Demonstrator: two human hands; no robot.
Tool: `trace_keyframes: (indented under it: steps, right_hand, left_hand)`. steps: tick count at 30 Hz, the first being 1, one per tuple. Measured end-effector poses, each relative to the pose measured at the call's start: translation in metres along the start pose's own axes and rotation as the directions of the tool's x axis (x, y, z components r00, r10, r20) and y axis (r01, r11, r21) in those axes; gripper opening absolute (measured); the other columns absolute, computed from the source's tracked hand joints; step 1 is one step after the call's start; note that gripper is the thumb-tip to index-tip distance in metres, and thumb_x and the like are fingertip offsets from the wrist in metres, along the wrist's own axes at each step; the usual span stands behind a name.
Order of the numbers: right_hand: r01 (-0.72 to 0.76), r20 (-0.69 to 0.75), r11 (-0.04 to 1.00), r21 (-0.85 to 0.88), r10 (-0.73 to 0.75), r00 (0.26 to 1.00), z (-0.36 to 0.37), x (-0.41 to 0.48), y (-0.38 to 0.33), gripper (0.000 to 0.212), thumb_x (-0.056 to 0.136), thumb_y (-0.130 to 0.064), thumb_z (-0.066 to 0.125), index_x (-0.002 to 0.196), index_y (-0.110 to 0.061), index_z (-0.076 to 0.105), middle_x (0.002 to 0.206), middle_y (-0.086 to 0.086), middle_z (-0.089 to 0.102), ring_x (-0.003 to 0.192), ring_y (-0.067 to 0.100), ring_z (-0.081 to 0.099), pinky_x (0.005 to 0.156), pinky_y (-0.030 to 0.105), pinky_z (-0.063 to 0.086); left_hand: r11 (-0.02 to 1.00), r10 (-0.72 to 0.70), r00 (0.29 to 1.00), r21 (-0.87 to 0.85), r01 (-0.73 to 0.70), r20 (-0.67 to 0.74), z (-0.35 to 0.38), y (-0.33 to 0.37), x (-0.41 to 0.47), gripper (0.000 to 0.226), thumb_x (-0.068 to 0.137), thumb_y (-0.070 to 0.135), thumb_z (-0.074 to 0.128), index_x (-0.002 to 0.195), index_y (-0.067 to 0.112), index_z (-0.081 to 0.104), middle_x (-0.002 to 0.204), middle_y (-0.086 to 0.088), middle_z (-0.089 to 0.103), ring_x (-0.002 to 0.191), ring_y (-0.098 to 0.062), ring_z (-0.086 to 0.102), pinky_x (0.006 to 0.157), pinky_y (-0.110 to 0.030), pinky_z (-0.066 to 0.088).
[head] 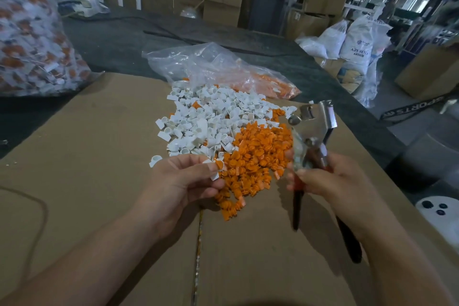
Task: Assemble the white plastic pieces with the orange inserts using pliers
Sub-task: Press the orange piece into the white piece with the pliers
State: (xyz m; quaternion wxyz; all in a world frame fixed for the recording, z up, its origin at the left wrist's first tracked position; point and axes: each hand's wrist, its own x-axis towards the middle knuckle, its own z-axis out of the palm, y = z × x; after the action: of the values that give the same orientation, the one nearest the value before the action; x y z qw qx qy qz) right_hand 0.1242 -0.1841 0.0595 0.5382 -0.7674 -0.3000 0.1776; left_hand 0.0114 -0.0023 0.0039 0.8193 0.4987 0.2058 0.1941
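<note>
A heap of white plastic pieces lies on the flattened cardboard, and a heap of orange inserts adjoins it on the near right. My left hand pinches a white piece with an orange insert at its fingertips, just left of the orange heap. My right hand grips the pliers by their dark handles, metal jaws pointing up and away, to the right of the orange heap.
A clear bag of orange inserts lies behind the heaps. A large bag of assembled white-and-orange parts stands at the far left. The dark table extends beyond the cardboard. Cartons and white sacks stand behind and to the right.
</note>
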Motion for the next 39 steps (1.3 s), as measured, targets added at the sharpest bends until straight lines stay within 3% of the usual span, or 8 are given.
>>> trace_keyframes:
  steps: [6,10,19,21,24,27,31,39]
  right_hand:
    - [-0.158,0.075,0.959,0.236,0.144,0.987,0.003,0.006,-0.001,0.018,0.085,0.008,0.05,0.095,-0.004,0.059,0.072,0.005,0.062,0.063,0.012,0.062,0.058,0.023,0.053]
    - [-0.23,0.198,0.968,0.105,0.206,0.958,-0.004,-0.005,0.003,0.042,0.058,-0.019,0.06,0.1,-0.016,0.062,0.086,0.005,0.072,0.084,0.016,0.069,0.078,0.031,0.05]
    - [-0.342,0.144,0.894,0.289,0.313,0.939,0.011,-0.002,0.013,0.015,0.053,-0.005,0.054,0.055,-0.009,0.068,0.055,0.011,0.056,0.057,0.021,0.056,0.064,0.036,0.047]
    - [-0.358,0.1,0.91,0.209,0.344,0.934,0.011,0.003,0.013,0.02,0.062,-0.001,0.055,0.053,-0.014,0.067,0.054,0.006,0.054,0.059,0.02,0.054,0.068,0.039,0.045]
    - [-0.196,0.081,0.954,-0.227,0.22,0.972,0.011,0.005,0.008,0.011,0.066,-0.028,0.052,0.071,-0.027,0.062,0.063,-0.003,0.054,0.062,0.011,0.053,0.059,0.031,0.048]
    - [-0.044,0.043,0.798,-0.601,0.088,0.995,0.017,0.005,0.009,0.019,0.075,-0.038,0.049,0.08,-0.019,0.047,0.072,0.001,0.053,0.066,0.018,0.051,0.061,0.04,0.043]
    - [0.034,0.069,0.677,-0.736,0.024,0.997,0.031,0.005,0.008,0.025,0.08,-0.04,0.049,0.071,-0.026,0.031,0.071,-0.008,0.037,0.06,0.006,0.033,0.051,0.026,0.021]
    - [0.048,0.066,0.61,-0.791,0.007,0.998,0.037,0.008,0.005,0.029,0.082,-0.042,0.048,0.07,-0.028,0.025,0.074,-0.008,0.033,0.062,0.005,0.028,0.05,0.025,0.018]
  left_hand:
    - [1.0,0.011,1.0,0.013,-0.011,-0.012,-0.001,0.0,-0.001,0.026,0.047,0.017,0.071,0.067,0.005,0.061,0.056,-0.008,0.063,0.053,-0.017,0.066,0.043,-0.017,0.049]
    - [1.0,0.007,1.0,0.018,-0.007,-0.016,-0.001,0.0,0.0,0.03,0.043,0.02,0.073,0.066,0.005,0.062,0.057,-0.011,0.064,0.052,-0.017,0.066,0.043,-0.017,0.049]
    - [0.999,0.04,0.999,0.009,-0.04,-0.009,-0.001,-0.002,0.001,0.012,0.051,0.015,0.07,0.061,0.009,0.066,0.058,-0.011,0.065,0.052,-0.016,0.065,0.043,-0.017,0.049]
    - [0.998,0.062,0.998,-0.033,-0.062,-0.005,-0.001,-0.003,0.002,0.003,0.055,0.015,0.07,0.057,0.014,0.068,0.059,-0.01,0.065,0.053,-0.016,0.065,0.045,-0.019,0.049]
    - [0.992,0.093,0.996,-0.084,-0.093,0.003,-0.002,-0.006,0.002,0.008,0.057,0.016,0.074,0.063,0.015,0.068,0.063,-0.013,0.062,0.053,-0.019,0.062,0.052,-0.025,0.048]
    - [0.984,0.128,0.992,-0.129,-0.125,0.011,-0.002,-0.009,0.003,0.009,0.061,0.016,0.074,0.066,0.015,0.067,0.066,-0.014,0.062,0.054,-0.02,0.061,0.058,-0.028,0.045]
    - [0.969,0.212,0.977,-0.135,-0.208,0.011,0.001,-0.01,0.003,0.012,0.062,0.011,0.076,0.067,0.013,0.066,0.067,-0.013,0.062,0.056,-0.019,0.061,0.05,-0.023,0.048]
    - [0.95,0.299,0.954,-0.107,-0.293,0.038,0.002,-0.01,-0.001,0.007,0.068,0.01,0.071,0.067,0.015,0.066,0.068,-0.01,0.065,0.058,-0.016,0.062,0.049,-0.022,0.048]
